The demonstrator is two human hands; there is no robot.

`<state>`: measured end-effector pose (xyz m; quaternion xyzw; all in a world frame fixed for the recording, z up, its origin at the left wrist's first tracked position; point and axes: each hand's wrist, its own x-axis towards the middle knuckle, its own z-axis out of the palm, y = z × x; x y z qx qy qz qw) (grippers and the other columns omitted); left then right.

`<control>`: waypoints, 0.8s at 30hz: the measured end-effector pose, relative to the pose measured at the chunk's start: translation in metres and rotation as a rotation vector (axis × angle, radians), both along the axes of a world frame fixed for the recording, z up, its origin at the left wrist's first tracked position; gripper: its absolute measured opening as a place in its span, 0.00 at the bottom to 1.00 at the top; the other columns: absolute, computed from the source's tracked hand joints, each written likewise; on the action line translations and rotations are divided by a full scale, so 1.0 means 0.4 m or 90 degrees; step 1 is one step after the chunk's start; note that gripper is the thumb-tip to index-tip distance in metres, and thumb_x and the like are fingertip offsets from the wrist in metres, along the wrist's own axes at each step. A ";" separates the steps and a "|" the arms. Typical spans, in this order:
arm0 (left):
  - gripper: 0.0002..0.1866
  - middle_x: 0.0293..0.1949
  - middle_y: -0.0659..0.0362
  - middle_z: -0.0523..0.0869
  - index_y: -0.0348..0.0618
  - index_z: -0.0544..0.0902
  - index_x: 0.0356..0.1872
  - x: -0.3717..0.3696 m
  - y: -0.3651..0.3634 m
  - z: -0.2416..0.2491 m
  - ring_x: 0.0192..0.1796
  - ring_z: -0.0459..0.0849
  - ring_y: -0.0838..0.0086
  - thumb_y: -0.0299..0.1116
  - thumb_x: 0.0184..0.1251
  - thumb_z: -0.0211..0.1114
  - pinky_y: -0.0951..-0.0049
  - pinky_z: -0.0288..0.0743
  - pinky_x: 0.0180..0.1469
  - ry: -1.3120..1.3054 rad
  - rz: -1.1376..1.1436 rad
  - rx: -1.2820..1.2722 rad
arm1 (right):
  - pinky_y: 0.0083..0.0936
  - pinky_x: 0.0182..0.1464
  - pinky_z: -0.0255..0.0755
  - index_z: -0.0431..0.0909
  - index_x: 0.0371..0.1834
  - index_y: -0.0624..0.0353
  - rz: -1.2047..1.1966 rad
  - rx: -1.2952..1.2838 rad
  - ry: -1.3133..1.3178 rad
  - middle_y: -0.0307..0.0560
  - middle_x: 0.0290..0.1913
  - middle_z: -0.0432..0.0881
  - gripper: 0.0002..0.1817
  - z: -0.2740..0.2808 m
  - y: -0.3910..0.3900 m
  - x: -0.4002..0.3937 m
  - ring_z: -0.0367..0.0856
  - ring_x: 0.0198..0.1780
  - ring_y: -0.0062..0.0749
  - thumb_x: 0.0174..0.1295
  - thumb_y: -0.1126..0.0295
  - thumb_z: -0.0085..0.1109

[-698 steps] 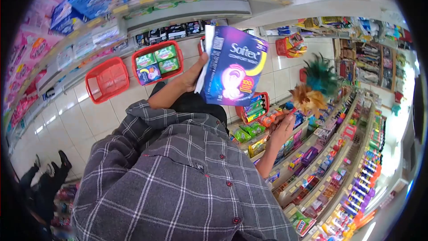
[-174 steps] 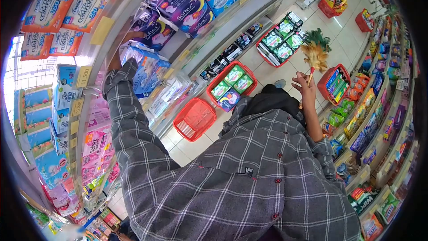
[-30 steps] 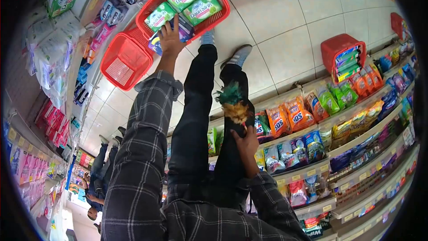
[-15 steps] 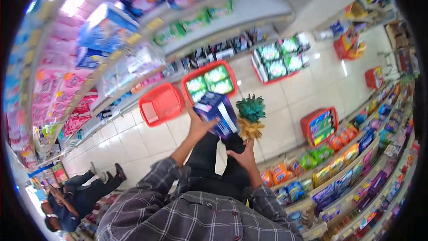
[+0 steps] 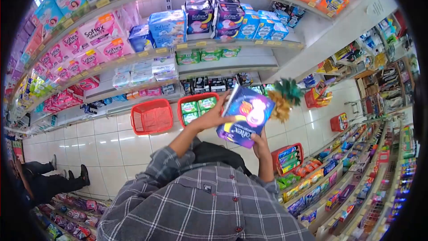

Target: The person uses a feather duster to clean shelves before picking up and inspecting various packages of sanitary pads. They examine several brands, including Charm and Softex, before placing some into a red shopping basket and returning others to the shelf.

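A purple and blue Softex pack (image 5: 247, 116) is held out in front of my chest, its printed face turned up. My left hand (image 5: 214, 115) grips its left side, with the fingers partly behind it. At the lower right edge, my right hand (image 5: 260, 143) holds the same pack with the thumb on its face. A feather duster (image 5: 285, 98) with green and tan feathers shows just right of the pack; its handle is hidden. Similar purple Softex packs (image 5: 229, 20) stand on the shelf ahead.
A red basket (image 5: 152, 117) is on the floor at the left, beside another red basket (image 5: 180, 102) holding green packs. More red baskets stand to the right. Stocked shelves (image 5: 285, 47) line both sides. Another person's legs (image 5: 67, 180) show at lower left.
The pack has come up and to the right, and its printed face now shows. My right hand has closed on it. The view has shifted, showing more of the shelves ahead.
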<state>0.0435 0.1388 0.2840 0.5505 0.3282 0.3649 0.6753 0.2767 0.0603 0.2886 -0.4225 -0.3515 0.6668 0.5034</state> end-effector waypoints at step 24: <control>0.40 0.62 0.52 0.71 0.45 0.53 0.73 -0.223 0.066 -0.082 0.65 0.71 0.68 0.52 0.70 0.60 0.69 0.71 0.63 -0.329 0.221 -0.242 | 0.28 0.28 0.64 0.73 0.35 0.63 -0.153 0.147 -0.754 0.46 0.20 0.68 0.20 0.180 0.129 -0.100 0.67 0.23 0.25 0.76 0.57 0.42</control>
